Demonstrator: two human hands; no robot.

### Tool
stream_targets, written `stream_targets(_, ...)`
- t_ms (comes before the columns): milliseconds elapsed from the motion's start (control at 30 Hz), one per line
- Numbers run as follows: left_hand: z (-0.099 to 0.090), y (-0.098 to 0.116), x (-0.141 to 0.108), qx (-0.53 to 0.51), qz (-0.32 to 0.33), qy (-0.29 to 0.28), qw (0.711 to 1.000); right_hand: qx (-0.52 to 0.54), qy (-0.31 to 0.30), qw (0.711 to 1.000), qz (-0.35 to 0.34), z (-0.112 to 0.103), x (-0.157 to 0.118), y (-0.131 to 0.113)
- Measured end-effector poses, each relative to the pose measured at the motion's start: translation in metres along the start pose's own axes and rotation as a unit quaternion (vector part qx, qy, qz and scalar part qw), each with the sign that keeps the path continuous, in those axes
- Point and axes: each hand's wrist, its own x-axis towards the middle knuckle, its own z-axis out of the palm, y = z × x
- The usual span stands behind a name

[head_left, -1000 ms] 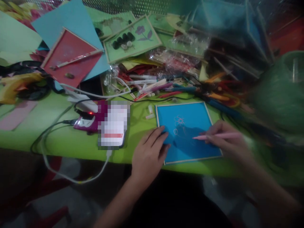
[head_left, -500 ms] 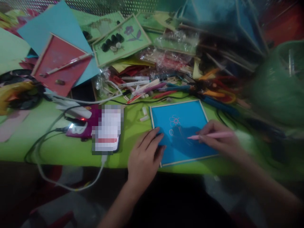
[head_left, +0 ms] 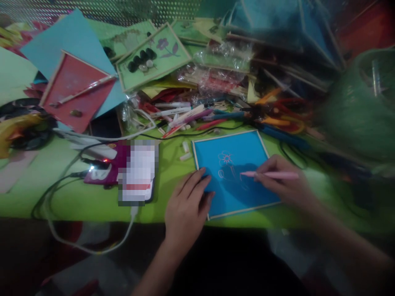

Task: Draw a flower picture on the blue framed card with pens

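Note:
A blue board (head_left: 247, 146) with thin wooden edging lies on the green tabletop in front of me. Light pink lines on it form a flower (head_left: 226, 157), a small oval and some short strokes. My right hand (head_left: 279, 179) pinches a pink marker (head_left: 285, 175), whose tip touches the board or hovers just over it, right of the flower; I cannot tell which. My left hand (head_left: 188, 201) rests flat over the board's left edge, fingers stretched out and holding nothing. Two short white pieces (head_left: 185, 151) lie just left of the board.
A phone (head_left: 137, 172) with a blurred screen and a purple power bank (head_left: 100, 174) lie left, joined by cables. Behind are scattered pens (head_left: 191, 117), orange-handled scissors (head_left: 280, 120), a green framed board with stones (head_left: 169, 55) and a red board (head_left: 78, 86). A large green rounded object (head_left: 364, 107) stands right.
The marker tip has moved slightly up and left, and a short pink stroke now shows at it. My left hand stays at the board's edge. The whole view has shifted a little.

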Motion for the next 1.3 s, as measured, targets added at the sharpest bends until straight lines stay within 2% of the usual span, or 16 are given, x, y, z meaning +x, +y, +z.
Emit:
stream_targets(300, 0.0001, -0.0003, -0.0003, 0.002, 0.000, 0.000, 1.000, -0.019, 0.079, 0.996, 0.025, 0.0018, 0.0015, 0.0016)
stream_targets(633, -0.0007, -0.0002, 0.0006, -0.001, 0.007, 0.000, 1.000, -0.054, 0.126, 0.990, 0.026, -0.0024, 0.0005, 0.0022)
stream_targets(933, 0.0004, -0.0012, -0.0010, -0.002, 0.005, 0.000, 1.000, -0.023, 0.109, 0.993, 0.038, -0.0042, -0.0004, -0.0001)
stream_targets(1300, 0.0013, -0.0010, -0.0008, 0.000, 0.007, 0.000, 1.000, -0.001, 0.097, 0.995, -0.014, 0.0027, 0.0026, 0.0031)
